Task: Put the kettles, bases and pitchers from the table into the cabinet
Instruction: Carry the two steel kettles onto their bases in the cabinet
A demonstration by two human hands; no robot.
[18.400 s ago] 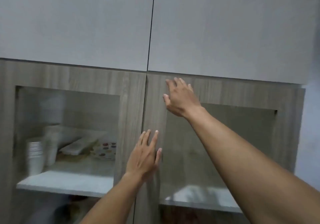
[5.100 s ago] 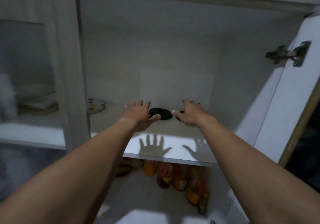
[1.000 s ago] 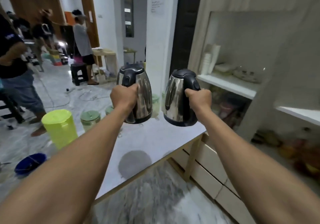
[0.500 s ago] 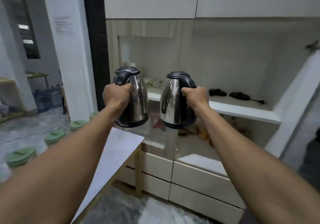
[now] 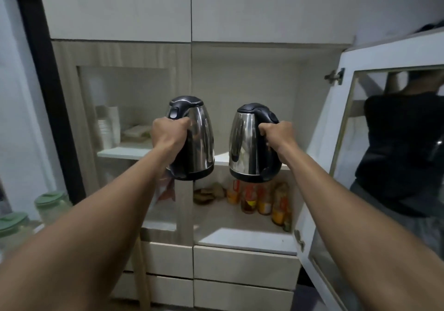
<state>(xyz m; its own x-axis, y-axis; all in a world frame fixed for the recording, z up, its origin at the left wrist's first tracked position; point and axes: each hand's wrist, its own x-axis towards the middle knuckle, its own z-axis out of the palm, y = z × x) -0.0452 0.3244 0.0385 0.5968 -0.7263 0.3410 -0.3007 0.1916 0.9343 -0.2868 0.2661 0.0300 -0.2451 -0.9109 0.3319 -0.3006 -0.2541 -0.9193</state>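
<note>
While gripped, kettles (image 5: 199,140) outside cabinet (image 5: 242,53).

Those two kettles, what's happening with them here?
A person is carrying two steel kettles toward a cabinet whose right door hangs open. The left hand grips the handle of the left kettle; the right hand grips the handle of the right kettle. Both are held upright in the air, in front of the upper shelf, not yet set down. Bottles stand on the shelf below, and green-lidded pitchers wait at lower left.
</note>
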